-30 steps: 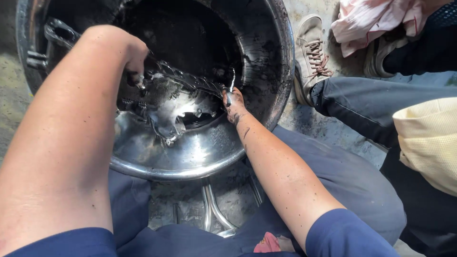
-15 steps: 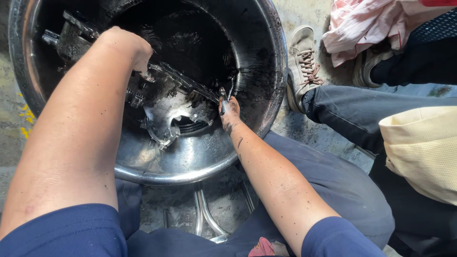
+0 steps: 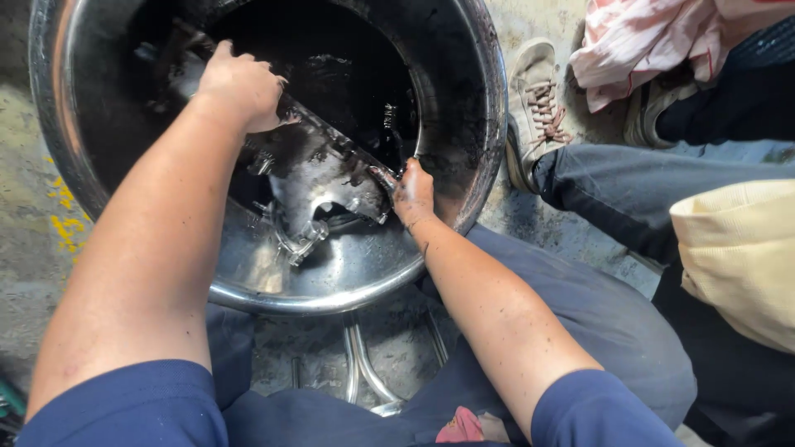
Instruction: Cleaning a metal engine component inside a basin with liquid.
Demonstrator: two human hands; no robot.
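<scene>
Inside the steel basin [image 3: 348,290], left hand [image 3: 242,87] has moved up the greasy metal part [image 3: 319,178], gripping it; right hand [image 3: 412,190] grips its lower end.

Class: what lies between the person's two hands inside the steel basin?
In the head view, a greasy metal engine part spans from left hand to right hand, both gripping it.

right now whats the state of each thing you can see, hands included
left hand: fingers closed over the upper end of the metal part
right hand: oil-stained, fingers gripping the part's lower end
metal part: greasy, slanted, held inside the basin
steel basin: blackened with oily grime inside, rim shiny
shoe: laced, worn by another person, on the floor beside the basin
pink cloth: crumpled
</scene>
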